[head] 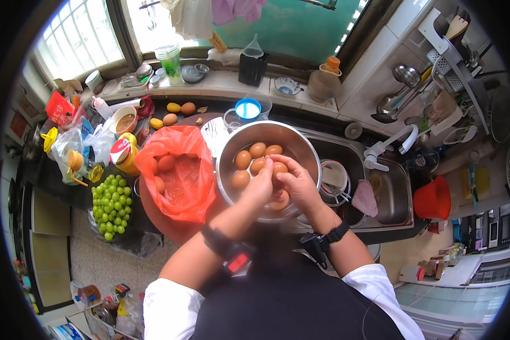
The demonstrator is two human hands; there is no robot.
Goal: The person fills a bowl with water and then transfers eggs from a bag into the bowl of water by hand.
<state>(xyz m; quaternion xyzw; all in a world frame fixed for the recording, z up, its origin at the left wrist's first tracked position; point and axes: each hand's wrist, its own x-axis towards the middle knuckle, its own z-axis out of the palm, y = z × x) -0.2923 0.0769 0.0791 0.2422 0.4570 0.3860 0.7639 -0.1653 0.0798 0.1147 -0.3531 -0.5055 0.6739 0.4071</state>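
A steel bowl [268,127] stands in front of me with several brown eggs [242,160] in it, some of them in shallow water. Above its right half, my left hand [259,187] and my right hand [299,180] come together around one brown egg [279,168]. The fingers of both hands press against this egg and cover part of it. To the left sits a wide-open red plastic bag [191,178] with more eggs [166,162] showing inside.
A double sink [391,191] with a white faucet [376,155] lies right of the bowl. Green grapes [110,204] sit at the left counter edge, near a yellow jar [125,155]. Behind the bowl is a blue-rimmed cup [247,109]. Several loose eggs [170,119] lie behind the bag.
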